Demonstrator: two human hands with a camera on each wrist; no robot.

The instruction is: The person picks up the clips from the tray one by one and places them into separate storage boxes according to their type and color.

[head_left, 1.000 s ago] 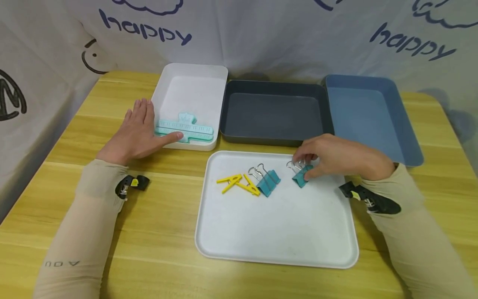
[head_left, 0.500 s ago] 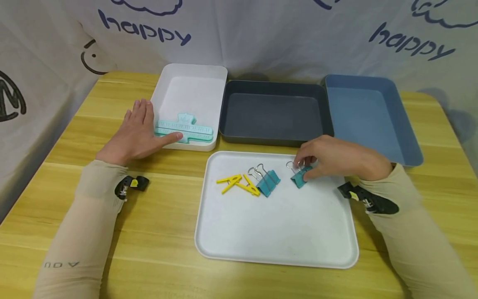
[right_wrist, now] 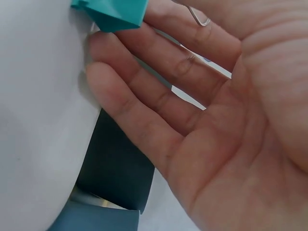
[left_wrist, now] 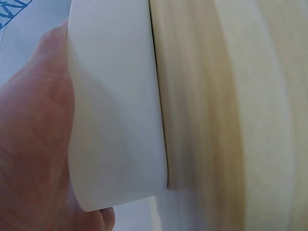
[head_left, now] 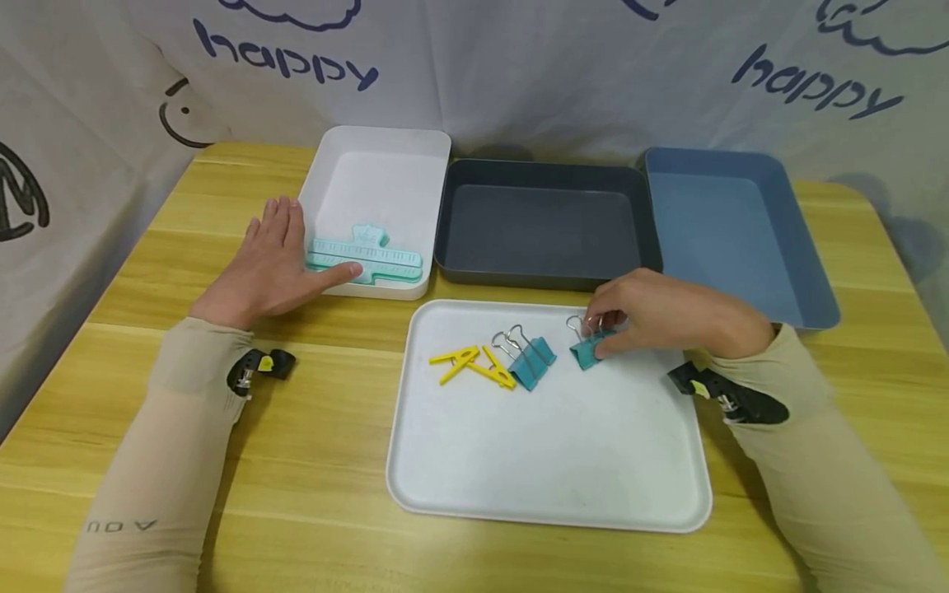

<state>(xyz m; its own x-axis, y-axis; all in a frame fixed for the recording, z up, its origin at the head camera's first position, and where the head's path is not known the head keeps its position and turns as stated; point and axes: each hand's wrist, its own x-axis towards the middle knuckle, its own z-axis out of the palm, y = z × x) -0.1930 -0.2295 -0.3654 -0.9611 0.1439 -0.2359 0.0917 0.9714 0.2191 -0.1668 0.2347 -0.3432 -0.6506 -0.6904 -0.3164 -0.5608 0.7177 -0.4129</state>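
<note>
My left hand (head_left: 270, 268) rests on the left rim of the white box (head_left: 378, 181), its fingers straight. Its thumb reaches over a mint-green bag clip (head_left: 396, 257) lying in that box. In the left wrist view, the palm (left_wrist: 31, 125) lies along the box's outer wall (left_wrist: 115, 120). Over the upper right of the white tray (head_left: 549, 461), my right hand (head_left: 660, 317) pinches a teal binder clip (head_left: 585, 352) by its body. The right wrist view shows that clip (right_wrist: 118, 13) by the fingertips. A second teal binder clip (head_left: 532, 364) lies to its left.
Two yellow clothespins (head_left: 493, 372) lie close together on the tray, left of the binder clips. Behind the tray stand a dark grey box (head_left: 549, 235) and, to its right, a blue box (head_left: 730, 222). A printed cloth (head_left: 519, 82) hangs behind the wooden table (head_left: 311, 461).
The binder clip in my right hand has shifted slightly left and turned a little. My left hand stays in place.
</note>
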